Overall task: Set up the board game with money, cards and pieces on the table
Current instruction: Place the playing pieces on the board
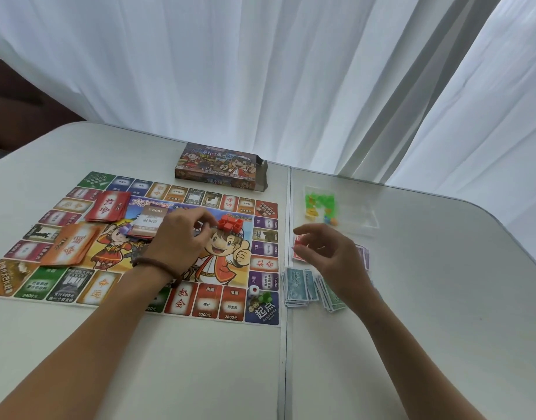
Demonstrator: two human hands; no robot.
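Board: game mat [262, 207] lies flat – three card stacks on it
Left hand [182, 237]: fingertips pinched beside red houses [229, 223]
Right hand [330, 253]: open, empty, above banknotes [300, 286]
Left: green pieces [319, 201] lie in their bag – unsorted

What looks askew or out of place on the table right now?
Nothing is spilled or damaged. The orange card deck lies fanned and tilted across the board's left squares. The money piles beside the board are loosely splayed. The game box has one end flap open.
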